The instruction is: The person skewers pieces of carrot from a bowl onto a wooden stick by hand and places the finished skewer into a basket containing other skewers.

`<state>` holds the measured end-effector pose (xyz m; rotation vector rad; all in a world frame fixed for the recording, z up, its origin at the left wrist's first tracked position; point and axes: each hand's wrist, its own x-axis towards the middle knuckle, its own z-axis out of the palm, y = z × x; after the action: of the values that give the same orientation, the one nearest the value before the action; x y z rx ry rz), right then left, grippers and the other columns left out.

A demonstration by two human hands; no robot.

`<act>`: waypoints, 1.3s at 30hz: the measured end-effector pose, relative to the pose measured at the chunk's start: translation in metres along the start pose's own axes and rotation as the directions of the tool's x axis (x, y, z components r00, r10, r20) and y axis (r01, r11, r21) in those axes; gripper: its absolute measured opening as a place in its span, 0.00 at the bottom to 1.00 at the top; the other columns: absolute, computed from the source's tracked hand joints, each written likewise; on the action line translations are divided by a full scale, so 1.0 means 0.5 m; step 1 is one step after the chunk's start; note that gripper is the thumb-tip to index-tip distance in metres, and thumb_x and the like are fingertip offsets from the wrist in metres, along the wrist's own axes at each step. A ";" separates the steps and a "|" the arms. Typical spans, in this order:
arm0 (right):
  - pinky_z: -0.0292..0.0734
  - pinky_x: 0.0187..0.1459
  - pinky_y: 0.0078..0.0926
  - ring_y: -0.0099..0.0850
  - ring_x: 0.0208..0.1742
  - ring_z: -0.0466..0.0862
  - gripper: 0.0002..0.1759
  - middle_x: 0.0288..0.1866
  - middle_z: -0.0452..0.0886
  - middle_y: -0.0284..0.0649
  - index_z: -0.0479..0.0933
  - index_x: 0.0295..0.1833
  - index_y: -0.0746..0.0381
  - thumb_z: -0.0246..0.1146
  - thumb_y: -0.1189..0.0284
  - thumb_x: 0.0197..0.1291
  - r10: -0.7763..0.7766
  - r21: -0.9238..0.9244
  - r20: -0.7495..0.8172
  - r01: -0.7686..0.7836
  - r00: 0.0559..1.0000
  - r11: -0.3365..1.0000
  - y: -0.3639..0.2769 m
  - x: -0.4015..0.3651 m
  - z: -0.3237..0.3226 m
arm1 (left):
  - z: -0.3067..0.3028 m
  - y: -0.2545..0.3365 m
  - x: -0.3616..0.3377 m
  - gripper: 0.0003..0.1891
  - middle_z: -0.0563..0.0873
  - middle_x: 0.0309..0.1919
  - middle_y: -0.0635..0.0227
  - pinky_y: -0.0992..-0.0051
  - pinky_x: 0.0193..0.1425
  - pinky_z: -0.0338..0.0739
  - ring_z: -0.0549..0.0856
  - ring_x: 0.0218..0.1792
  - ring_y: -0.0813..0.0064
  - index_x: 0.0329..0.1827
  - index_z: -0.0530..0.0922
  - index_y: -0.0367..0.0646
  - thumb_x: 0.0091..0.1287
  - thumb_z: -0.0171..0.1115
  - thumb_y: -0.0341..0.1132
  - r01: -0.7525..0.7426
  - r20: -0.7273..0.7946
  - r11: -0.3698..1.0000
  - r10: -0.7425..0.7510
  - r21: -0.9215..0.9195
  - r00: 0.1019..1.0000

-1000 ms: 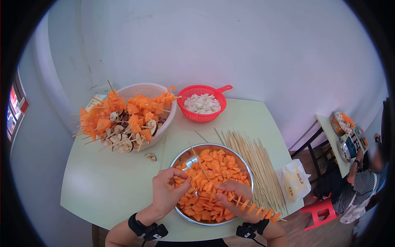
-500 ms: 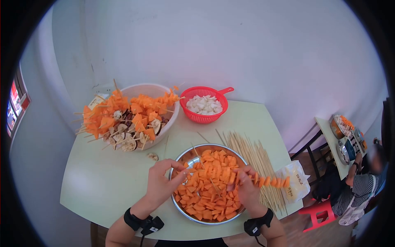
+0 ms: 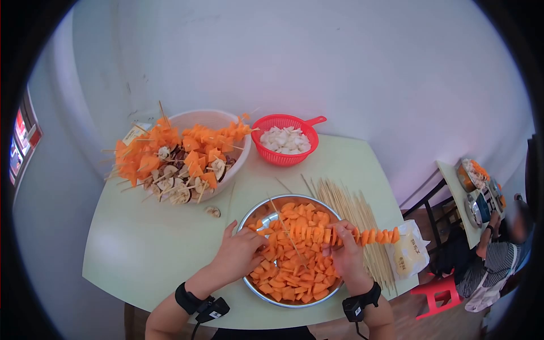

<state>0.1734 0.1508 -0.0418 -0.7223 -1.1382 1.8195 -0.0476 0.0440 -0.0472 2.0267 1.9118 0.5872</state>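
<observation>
A steel bowl [image 3: 247, 281] full of cut carrot pieces [image 3: 292, 275] sits at the front of the table. Above it, my right hand [image 3: 347, 254] is closed around a carrot skewer [image 3: 377, 236], a row of orange slices threaded on a stick, lying nearly level. The row extends past both sides of the fingers. My left hand [image 3: 238, 254] reaches over the bowl's left rim with its fingers curled at the carrot pieces; what they pinch, if anything, is hidden. One loose bamboo skewer [image 3: 286, 226] slants across the bowl.
A white tub [image 3: 241, 156] heaped with carrot and eggplant skewers [image 3: 181, 161] stands back left. Beside it is a red colander [image 3: 283, 161] of white chunks. Bamboo sticks [image 3: 362, 226] and a plastic packet [image 3: 409, 252] lie right. A person [image 3: 493, 263] sits at another table.
My left hand has lowered toward the carrot pieces, its fingers now curled inward. My right hand still holds the carrot skewer, which has become more level. The view has shifted slightly.
</observation>
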 end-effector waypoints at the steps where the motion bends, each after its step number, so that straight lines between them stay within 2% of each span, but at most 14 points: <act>1: 0.75 0.25 0.22 0.25 0.25 0.78 0.10 0.27 0.76 0.36 0.73 0.38 0.63 0.55 0.66 0.62 0.003 0.000 0.003 -0.003 1.000 1.000 0.004 -0.001 0.002 | -0.001 0.001 0.001 0.13 0.81 0.34 0.70 0.52 0.69 0.48 0.77 0.47 0.70 0.40 0.79 0.48 0.51 0.65 0.32 0.018 0.014 1.000 -0.018 -0.005 1.000; 2: 0.74 0.24 0.21 0.26 0.23 0.77 0.11 0.25 0.76 0.38 0.73 0.38 0.64 0.54 0.66 0.62 -0.021 -0.056 -0.022 0.020 1.000 0.998 0.009 -0.002 0.003 | -0.001 -0.001 0.001 0.13 0.81 0.34 0.70 0.52 0.69 0.48 0.77 0.47 0.70 0.40 0.79 0.48 0.51 0.65 0.32 0.018 0.010 1.000 -0.018 -0.004 1.000; 4: 0.73 0.23 0.21 0.27 0.21 0.76 0.12 0.23 0.76 0.41 0.73 0.38 0.65 0.53 0.66 0.62 -0.056 -0.114 -0.043 0.051 0.997 0.992 0.005 -0.011 0.004 | 0.000 -0.004 0.004 0.09 0.80 0.30 0.67 0.60 0.64 0.63 0.80 0.39 0.70 0.36 0.80 0.45 0.52 0.65 0.30 0.042 -0.131 0.995 -0.053 -0.086 0.990; 5: 0.74 0.26 0.21 0.26 0.24 0.78 0.08 0.26 0.77 0.39 0.74 0.39 0.65 0.55 0.71 0.61 -0.098 -0.195 0.016 0.099 0.995 0.976 -0.005 -0.024 0.010 | -0.005 0.000 0.007 0.09 0.80 0.30 0.67 0.60 0.64 0.63 0.80 0.39 0.70 0.36 0.80 0.45 0.52 0.65 0.30 0.042 -0.135 0.996 -0.053 -0.084 0.989; 7: 0.75 0.28 0.20 0.25 0.27 0.80 0.05 0.28 0.79 0.37 0.75 0.41 0.65 0.58 0.76 0.60 -0.130 -0.267 0.078 0.146 0.988 0.952 -0.006 -0.040 0.015 | -0.019 0.012 0.009 0.06 0.81 0.28 0.67 0.75 0.49 0.75 0.81 0.32 0.75 0.33 0.80 0.40 0.53 0.65 0.26 0.071 -0.269 0.875 -0.223 -0.478 0.937; 9: 0.74 0.31 0.19 0.25 0.29 0.81 0.08 0.29 0.81 0.39 0.76 0.42 0.65 0.61 0.79 0.56 -0.323 -0.479 0.308 0.439 0.895 0.760 -0.004 -0.050 0.014 | -0.019 0.009 0.008 0.05 0.82 0.29 0.66 0.80 0.43 0.75 0.81 0.31 0.78 0.34 0.80 0.38 0.54 0.64 0.24 0.026 -0.331 0.848 -0.235 -0.529 0.914; 10: 0.74 0.32 0.19 0.27 0.28 0.81 0.10 0.29 0.81 0.40 0.76 0.42 0.65 0.63 0.79 0.52 -0.329 -0.546 0.376 0.494 0.866 0.677 -0.014 -0.053 0.020 | -0.019 0.008 0.009 0.05 0.83 0.29 0.66 0.84 0.38 0.76 0.81 0.30 0.81 0.34 0.80 0.36 0.55 0.64 0.22 -0.024 -0.392 0.817 -0.250 -0.576 0.885; 13: 0.76 0.31 0.18 0.28 0.30 0.84 0.10 0.31 0.79 0.44 0.75 0.43 0.69 0.60 0.82 0.54 -0.372 -0.540 0.513 0.627 0.774 0.561 -0.021 -0.053 0.026 | -0.033 0.041 0.002 0.06 0.84 0.32 0.64 0.81 0.35 0.78 0.83 0.34 0.81 0.37 0.79 0.34 0.56 0.64 0.24 0.006 -0.342 0.746 -0.313 -0.666 0.886; 23: 0.76 0.31 0.18 0.29 0.30 0.83 0.11 0.30 0.79 0.44 0.75 0.45 0.66 0.61 0.78 0.54 -0.383 -0.546 0.528 0.649 0.758 0.530 -0.015 -0.052 0.028 | -0.028 0.052 -0.002 0.05 0.85 0.27 0.66 0.82 0.35 0.78 0.83 0.30 0.82 0.33 0.79 0.34 0.56 0.65 0.25 0.113 -0.222 0.656 -0.406 -0.747 0.887; 25: 0.75 0.26 0.20 0.30 0.25 0.82 0.14 0.28 0.81 0.41 0.77 0.41 0.61 0.67 0.78 0.46 -0.408 -0.561 0.459 0.613 0.789 0.556 -0.003 -0.053 0.026 | -0.021 0.046 -0.001 0.05 0.84 0.26 0.67 0.83 0.34 0.77 0.83 0.29 0.83 0.33 0.79 0.34 0.56 0.65 0.26 0.092 -0.229 0.650 -0.392 -0.754 0.891; 28: 0.74 0.24 0.19 0.29 0.24 0.82 0.15 0.28 0.81 0.40 0.78 0.42 0.61 0.67 0.78 0.45 -0.449 -0.537 0.494 0.668 0.744 0.516 -0.003 -0.049 0.029 | -0.007 0.039 0.000 0.06 0.84 0.26 0.68 0.83 0.34 0.76 0.82 0.29 0.83 0.34 0.79 0.35 0.56 0.66 0.26 0.102 -0.211 0.620 -0.410 -0.778 0.887; 31: 0.74 0.24 0.18 0.28 0.24 0.82 0.16 0.28 0.81 0.39 0.78 0.43 0.61 0.68 0.79 0.45 -0.487 -0.535 0.548 0.732 0.680 0.421 -0.009 -0.045 0.038 | -0.002 0.043 -0.002 0.06 0.84 0.27 0.69 0.83 0.35 0.76 0.82 0.30 0.83 0.34 0.79 0.35 0.55 0.66 0.26 0.048 -0.291 0.686 -0.369 -0.726 0.883; 35: 0.75 0.25 0.18 0.28 0.25 0.82 0.16 0.28 0.81 0.39 0.78 0.43 0.62 0.68 0.79 0.45 -0.497 -0.539 0.551 0.741 0.670 0.401 0.005 -0.041 0.029 | 0.001 0.047 -0.004 0.06 0.84 0.27 0.69 0.83 0.36 0.76 0.82 0.31 0.83 0.34 0.79 0.35 0.56 0.65 0.26 0.054 -0.277 0.636 -0.410 -0.770 0.869; 39: 0.75 0.25 0.18 0.28 0.26 0.82 0.15 0.28 0.81 0.40 0.78 0.43 0.62 0.67 0.80 0.46 -0.482 -0.527 0.550 0.732 0.682 0.433 -0.005 -0.042 0.039 | -0.003 0.050 -0.005 0.06 0.84 0.28 0.68 0.82 0.36 0.76 0.82 0.31 0.82 0.34 0.79 0.35 0.55 0.65 0.26 0.015 -0.331 0.694 -0.362 -0.720 0.872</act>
<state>0.1683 0.1246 -0.0306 -0.3026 -2.0775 0.7958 -0.0264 0.0396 -0.0340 1.2291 1.6839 1.5639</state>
